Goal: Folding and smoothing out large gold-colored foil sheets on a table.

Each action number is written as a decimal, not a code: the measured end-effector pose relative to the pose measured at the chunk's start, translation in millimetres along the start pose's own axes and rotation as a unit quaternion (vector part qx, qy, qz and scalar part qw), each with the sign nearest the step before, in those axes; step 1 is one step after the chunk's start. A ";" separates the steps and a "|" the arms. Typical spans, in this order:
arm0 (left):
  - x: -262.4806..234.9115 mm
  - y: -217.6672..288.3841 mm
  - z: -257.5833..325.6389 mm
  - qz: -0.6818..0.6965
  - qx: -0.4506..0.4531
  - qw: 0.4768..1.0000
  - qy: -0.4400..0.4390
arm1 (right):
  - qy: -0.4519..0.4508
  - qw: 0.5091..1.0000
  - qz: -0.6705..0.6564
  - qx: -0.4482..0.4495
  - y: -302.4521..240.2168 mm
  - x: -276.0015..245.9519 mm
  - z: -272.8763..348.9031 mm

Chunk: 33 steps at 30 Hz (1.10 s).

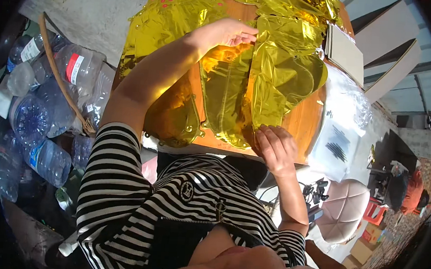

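Observation:
A shiny gold foil-like sheet lies lengthwise on the wooden table in front of me, creased and with a rounded flap on its right. At its far left edge my left hand is closed, fingertips pinching the border. My right hand is closed on the near end of the same sheet, close to the table's front edge. Left of it lies another gold piece, with small round gold beads along its near hem. My left forearm hides part of the gold material beneath it.
More gold material with red dots covers the table's far left. The orange-brown wooden table shows at right. Flat boards and clear plastic wrap stand to the right. Large empty plastic bottles pile up at left; a padded stool stands lower right.

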<state>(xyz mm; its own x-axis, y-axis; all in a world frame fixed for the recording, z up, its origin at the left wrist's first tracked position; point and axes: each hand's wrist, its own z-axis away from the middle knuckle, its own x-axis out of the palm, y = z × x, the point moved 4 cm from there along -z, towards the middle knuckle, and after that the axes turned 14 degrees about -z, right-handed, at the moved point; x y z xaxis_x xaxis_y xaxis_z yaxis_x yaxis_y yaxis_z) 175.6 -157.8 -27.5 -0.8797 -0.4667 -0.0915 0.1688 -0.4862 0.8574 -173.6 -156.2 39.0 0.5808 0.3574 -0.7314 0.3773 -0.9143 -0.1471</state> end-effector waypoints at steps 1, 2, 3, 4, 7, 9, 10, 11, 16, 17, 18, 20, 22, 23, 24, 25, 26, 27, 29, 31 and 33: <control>2.9 1.6 3.3 -0.021 -0.001 1.000 0.006 | -0.008 1.000 -0.003 -0.001 -1.8 2.2 2.9; 7.2 5.7 8.3 -0.037 -0.011 0.999 0.016 | -0.016 1.000 -0.005 -0.001 -3.2 3.8 4.6; 9.1 7.2 8.1 -0.036 -0.013 0.999 0.016 | -0.017 1.000 -0.007 0.000 -4.2 4.5 4.3; 9.6 8.1 8.7 -0.058 0.003 0.998 0.017 | -0.025 1.000 -0.016 -0.002 -6.4 5.7 3.1; 6.3 6.2 9.2 -0.083 0.041 0.994 0.049 | -0.035 0.999 -0.036 -0.008 -8.9 13.2 6.2; 0.7 4.6 10.5 -0.086 0.063 0.991 0.081 | -0.036 0.998 -0.045 -0.011 -11.0 16.3 6.9; -0.8 8.8 18.6 -0.136 0.084 0.980 0.115 | -0.036 0.998 -0.058 -0.008 -13.2 15.9 6.8; -0.5 13.0 27.9 -0.186 0.105 0.966 0.149 | -0.036 0.997 -0.070 -0.004 -14.6 15.7 7.6; -7.1 -31.0 100.4 -0.422 0.343 0.815 0.200 | -0.057 0.994 -0.089 0.003 -18.2 16.4 10.8; -2.8 -40.6 110.8 -0.471 0.342 0.789 0.197 | -0.067 0.994 -0.091 0.005 -17.8 17.0 10.6; 3.5 -48.6 122.0 -0.519 0.340 0.760 0.195 | -0.067 0.993 -0.093 0.004 -17.9 17.4 10.0; 15.0 -59.1 139.1 -0.537 0.376 0.726 0.206 | -0.071 0.993 -0.096 0.006 -19.1 19.6 9.0; 23.3 -68.1 147.1 -0.546 0.396 0.710 0.201 | -0.066 0.993 -0.093 0.006 -21.0 23.5 9.7; 23.6 -70.6 148.5 -0.546 0.395 0.711 0.201 | -0.061 0.994 -0.088 0.006 -22.2 25.0 9.7; 24.7 -71.8 150.7 -0.565 0.403 0.688 0.210 | -0.061 0.994 -0.089 0.006 -23.5 26.3 9.1; 25.6 -73.0 152.5 -0.583 0.412 0.665 0.221 | -0.065 0.994 -0.088 0.005 -23.9 27.5 8.4; 25.1 -75.9 151.3 -0.584 0.412 0.665 0.216 | -0.068 0.994 -0.087 0.005 -24.1 28.5 7.8; 24.5 -77.4 150.8 -0.583 0.412 0.666 0.216 | -0.070 0.994 -0.087 0.005 -23.9 29.5 7.8; 24.2 -79.1 150.0 -0.590 0.415 0.656 0.223 | -0.089 0.992 -0.089 0.012 -23.8 32.8 9.7; 22.8 -78.3 149.6 -0.589 0.414 0.658 0.222 | -0.099 0.987 -0.122 0.034 -23.6 30.0 7.2; 20.8 -79.2 148.9 -0.589 0.411 0.660 0.222 | -0.109 0.980 -0.156 0.056 -20.6 25.5 2.5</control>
<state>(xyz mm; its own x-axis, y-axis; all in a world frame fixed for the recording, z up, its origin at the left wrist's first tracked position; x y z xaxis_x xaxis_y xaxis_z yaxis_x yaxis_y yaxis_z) 77.7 -19.0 -21.9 0.0609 -0.3814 -0.9224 -0.9738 -0.2255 0.0290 -168.3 -128.7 21.8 0.2768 0.5853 -0.7621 0.4237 -0.7862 -0.4499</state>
